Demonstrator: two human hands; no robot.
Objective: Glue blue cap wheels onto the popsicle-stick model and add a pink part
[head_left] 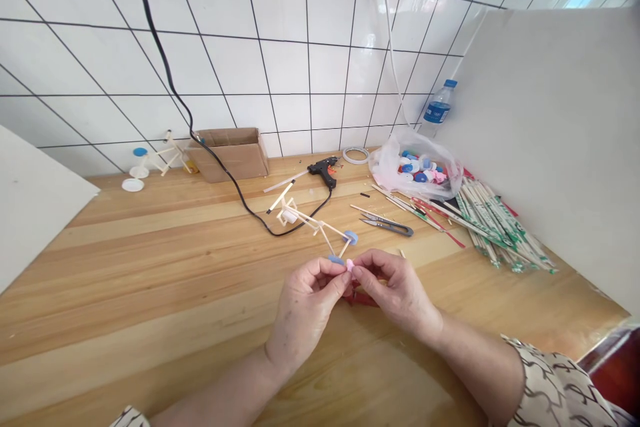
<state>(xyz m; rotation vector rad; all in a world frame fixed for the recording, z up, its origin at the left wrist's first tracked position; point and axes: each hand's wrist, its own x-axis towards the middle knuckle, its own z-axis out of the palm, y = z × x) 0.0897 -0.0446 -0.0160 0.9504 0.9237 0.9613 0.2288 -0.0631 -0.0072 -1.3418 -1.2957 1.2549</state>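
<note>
**Head-worn view, angled forward and down**

A single camera worn on the person's head looks forward and down over the wooden counter (150, 267). The left hand (305, 307) and right hand (400, 290) sit nearest the lens, low in the middle of the frame, with forearms entering from the bottom edge. The counter recedes to the white tiled wall (200, 60) at the top, farthest away, with a white side panel (545, 147) along the right.

Left hand (305, 307) pinching a blue bottle cap (336, 260), right hand (400, 293) pinching a small pink piece (350, 267), wooden counter (150, 280) below, stick frame (310, 221) just beyond, hot glue gun (325, 170) farther back
</note>
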